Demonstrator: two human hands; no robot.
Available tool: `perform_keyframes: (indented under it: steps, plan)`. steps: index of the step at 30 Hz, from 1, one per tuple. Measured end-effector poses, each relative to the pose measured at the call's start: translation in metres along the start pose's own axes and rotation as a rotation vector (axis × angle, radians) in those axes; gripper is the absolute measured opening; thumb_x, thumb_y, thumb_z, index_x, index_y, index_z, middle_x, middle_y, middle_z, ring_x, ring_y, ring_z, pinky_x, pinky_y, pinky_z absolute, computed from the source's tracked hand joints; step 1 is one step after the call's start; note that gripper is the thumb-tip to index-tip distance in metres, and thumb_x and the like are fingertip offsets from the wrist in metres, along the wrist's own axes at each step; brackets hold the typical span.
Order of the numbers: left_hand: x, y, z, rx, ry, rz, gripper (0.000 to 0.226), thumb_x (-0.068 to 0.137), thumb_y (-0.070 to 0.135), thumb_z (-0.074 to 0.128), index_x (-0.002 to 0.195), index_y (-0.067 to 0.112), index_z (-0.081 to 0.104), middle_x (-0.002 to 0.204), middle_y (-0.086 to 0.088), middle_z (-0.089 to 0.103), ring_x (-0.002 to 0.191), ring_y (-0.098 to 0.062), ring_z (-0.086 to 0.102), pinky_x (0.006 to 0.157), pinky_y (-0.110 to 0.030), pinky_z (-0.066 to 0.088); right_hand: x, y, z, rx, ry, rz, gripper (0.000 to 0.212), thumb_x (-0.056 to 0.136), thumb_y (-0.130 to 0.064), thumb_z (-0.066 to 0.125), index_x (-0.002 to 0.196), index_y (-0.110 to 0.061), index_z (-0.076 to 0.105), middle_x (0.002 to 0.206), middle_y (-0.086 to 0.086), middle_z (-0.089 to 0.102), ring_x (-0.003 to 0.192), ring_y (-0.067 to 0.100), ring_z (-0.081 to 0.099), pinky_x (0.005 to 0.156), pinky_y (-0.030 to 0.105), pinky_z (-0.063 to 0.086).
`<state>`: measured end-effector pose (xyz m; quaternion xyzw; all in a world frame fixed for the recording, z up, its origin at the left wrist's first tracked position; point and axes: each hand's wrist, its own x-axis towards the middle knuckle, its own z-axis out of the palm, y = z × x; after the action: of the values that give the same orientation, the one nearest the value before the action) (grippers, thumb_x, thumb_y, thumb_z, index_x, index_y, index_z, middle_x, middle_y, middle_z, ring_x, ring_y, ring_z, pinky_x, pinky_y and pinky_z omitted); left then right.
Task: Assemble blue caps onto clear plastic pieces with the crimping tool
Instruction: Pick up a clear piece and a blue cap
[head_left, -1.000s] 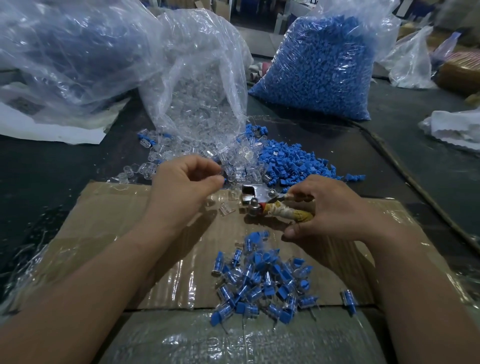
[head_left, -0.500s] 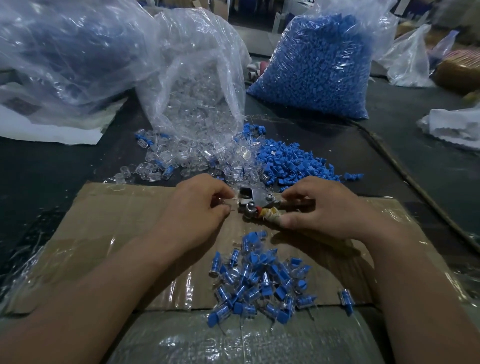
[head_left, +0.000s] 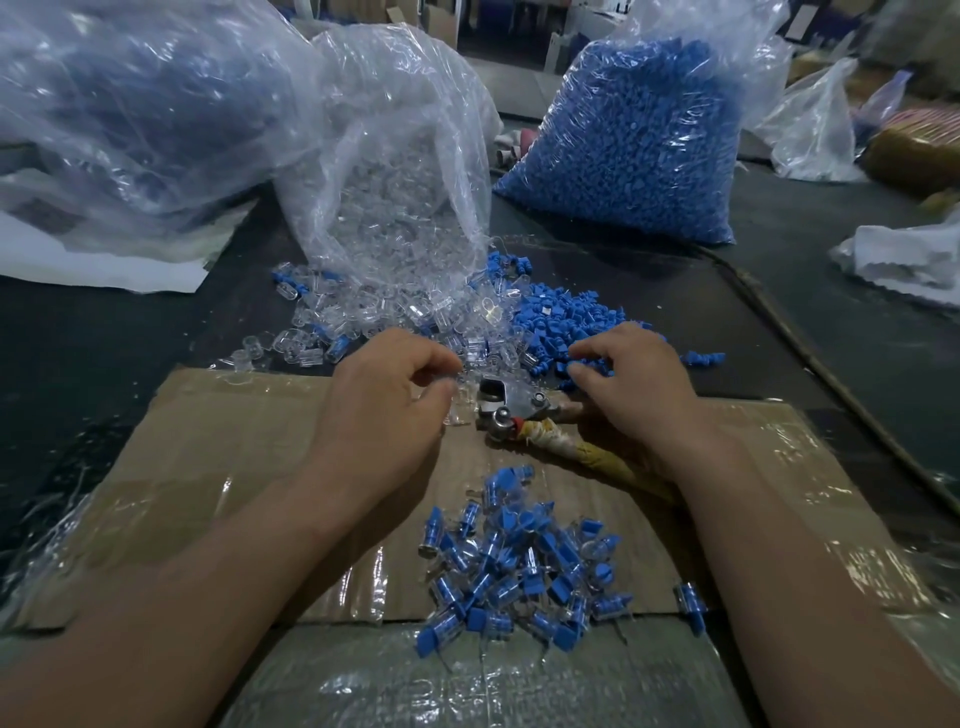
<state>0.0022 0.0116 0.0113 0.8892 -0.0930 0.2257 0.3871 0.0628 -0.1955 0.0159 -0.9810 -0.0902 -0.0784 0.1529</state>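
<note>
The crimping tool (head_left: 506, 410) lies on the cardboard sheet (head_left: 234, 447), its tape-wrapped handle (head_left: 587, 457) running under my right wrist. My left hand (head_left: 384, 415) sits just left of the tool's jaw, thumb and forefinger curled and pinching a clear plastic piece (head_left: 457, 415). My right hand (head_left: 636, 389) is off the handle, with its bent fingertips touching the loose blue caps (head_left: 561, 322). Loose clear pieces (head_left: 363, 312) spill from a clear bag (head_left: 395, 171). A heap of assembled blue-and-clear parts (head_left: 514, 566) lies near me between my forearms.
A full bag of blue caps (head_left: 634, 140) stands at the back right. A large crumpled plastic bag (head_left: 135, 104) fills the back left. White paper (head_left: 914, 260) and more bags lie at the far right. One assembled part (head_left: 691, 605) lies apart near my right forearm.
My right hand let go of the tool handle and moved up to the blue caps. The tool now lies flat on the cardboard. My left hand stays by the jaw.
</note>
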Motion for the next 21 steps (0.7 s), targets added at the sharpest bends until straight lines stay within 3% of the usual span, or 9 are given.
perform_keyframes:
  steps: [2, 5, 13, 17, 21]
  plan:
    - [0.000, 0.000, 0.001, -0.004, 0.002, 0.004, 0.014, 0.077, 0.000, 0.067, 0.088, 0.009, 0.071, 0.075, 0.022, 0.048, 0.073, 0.005, 0.050, 0.073, 0.003, 0.034, 0.002, -0.001, 0.003, -0.032, -0.066, 0.031, 0.035, 0.090, -0.033, 0.054, 0.120, -0.017, 0.061, 0.099, 0.001, 0.048, 0.102, 0.020, 0.046, 0.079, 0.027, 0.031]
    - [0.000, 0.000, 0.001, -0.012, 0.015, -0.011, 0.015, 0.077, 0.000, 0.067, 0.088, 0.009, 0.070, 0.075, 0.024, 0.048, 0.073, 0.006, 0.049, 0.072, 0.004, 0.034, 0.002, -0.001, 0.004, -0.017, -0.095, 0.046, 0.031, 0.089, -0.033, 0.056, 0.116, -0.018, 0.063, 0.094, -0.002, 0.044, 0.096, 0.018, 0.046, 0.077, 0.028, 0.033]
    - [0.003, -0.004, 0.001, -0.024, 0.002, -0.117, 0.018, 0.081, 0.003, 0.064, 0.096, 0.011, 0.068, 0.078, 0.025, 0.046, 0.075, 0.010, 0.047, 0.069, 0.007, 0.033, -0.003, -0.005, 0.002, 0.139, -0.041, -0.006, 0.010, 0.081, -0.022, 0.067, 0.085, -0.025, 0.059, 0.081, -0.012, 0.052, 0.088, 0.012, 0.049, 0.076, 0.027, 0.038]
    - [0.003, -0.006, 0.003, -0.010, -0.025, -0.126, 0.021, 0.079, 0.005, 0.067, 0.099, 0.012, 0.068, 0.079, 0.023, 0.046, 0.074, 0.008, 0.047, 0.070, 0.005, 0.034, -0.004, -0.006, -0.001, 0.177, 0.044, -0.046, 0.012, 0.082, -0.019, 0.067, 0.093, -0.019, 0.064, 0.085, -0.010, 0.055, 0.086, 0.009, 0.051, 0.076, 0.022, 0.037]
    - [0.003, -0.006, 0.004, 0.020, -0.066, -0.124, 0.025, 0.080, 0.012, 0.068, 0.104, 0.015, 0.066, 0.089, 0.009, 0.054, 0.078, 0.001, 0.046, 0.069, 0.003, 0.033, -0.007, -0.005, -0.006, 0.263, 0.085, -0.051, 0.020, 0.088, -0.015, 0.060, 0.107, -0.015, 0.064, 0.092, -0.011, 0.055, 0.088, 0.006, 0.051, 0.078, 0.018, 0.036]
